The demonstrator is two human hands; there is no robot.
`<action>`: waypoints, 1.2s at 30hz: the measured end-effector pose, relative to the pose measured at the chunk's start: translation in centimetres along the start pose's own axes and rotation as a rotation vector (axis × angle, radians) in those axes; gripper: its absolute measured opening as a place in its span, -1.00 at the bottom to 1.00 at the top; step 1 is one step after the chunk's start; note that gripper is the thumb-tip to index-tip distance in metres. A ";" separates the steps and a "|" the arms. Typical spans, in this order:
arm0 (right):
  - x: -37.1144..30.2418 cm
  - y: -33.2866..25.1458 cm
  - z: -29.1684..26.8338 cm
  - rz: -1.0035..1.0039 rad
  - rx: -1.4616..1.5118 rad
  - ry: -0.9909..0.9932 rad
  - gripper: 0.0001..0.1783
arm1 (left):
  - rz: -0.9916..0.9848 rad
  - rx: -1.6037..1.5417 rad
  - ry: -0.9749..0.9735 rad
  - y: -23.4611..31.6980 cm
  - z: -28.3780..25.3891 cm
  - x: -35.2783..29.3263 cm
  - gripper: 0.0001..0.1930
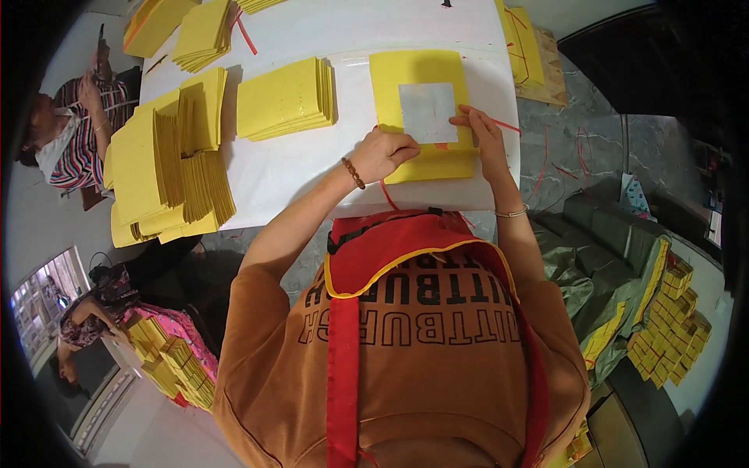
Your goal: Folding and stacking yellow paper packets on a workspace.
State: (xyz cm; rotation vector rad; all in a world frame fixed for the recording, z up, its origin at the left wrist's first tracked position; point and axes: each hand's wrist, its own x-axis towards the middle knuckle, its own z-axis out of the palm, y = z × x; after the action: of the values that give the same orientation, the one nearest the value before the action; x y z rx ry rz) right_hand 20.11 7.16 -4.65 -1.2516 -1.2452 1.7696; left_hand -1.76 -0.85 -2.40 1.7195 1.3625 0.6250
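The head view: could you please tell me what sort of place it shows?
Probably a small paper-goods workshop: yellow rectangular paper stacks lie on a white table, more yellow rectangular bundles are piled at the right, and a person in a striped top is at the table's left.

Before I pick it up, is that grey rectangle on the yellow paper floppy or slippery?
The grey rectangle lies flat with straight edges, so it's probably fairly stiff. It looks thin, so likely light. Its smooth face suggests it might slide on the yellow paper.
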 end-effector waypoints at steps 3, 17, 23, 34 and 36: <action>0.1 -0.1 0.0 0.022 0.000 0.009 -0.59 | -0.041 -0.043 -0.004 -0.1 0.0 0.0 -0.81; 0.1 -0.2 0.2 0.029 0.033 0.016 -0.58 | -0.064 -0.051 -0.023 0.5 -0.6 0.5 -0.82; 0.2 -0.2 0.2 0.018 0.023 0.003 -0.58 | -0.095 -0.083 -0.081 -0.1 -0.9 1.1 -0.84; -0.1 1.0 -1.9 -0.230 -0.064 -0.222 -0.61 | -0.082 -0.305 -0.011 -1.8 -0.7 1.4 -0.82; -0.5 1.2 -1.8 -0.334 -0.262 -0.309 -0.61 | -0.129 -0.408 0.009 -2.3 -0.8 1.3 -0.82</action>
State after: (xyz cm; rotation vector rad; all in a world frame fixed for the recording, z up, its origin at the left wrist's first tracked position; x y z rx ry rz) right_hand 21.97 6.92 -5.79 -0.8546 -1.7951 1.6291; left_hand -3.23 0.80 -4.11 1.2942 1.2392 0.7770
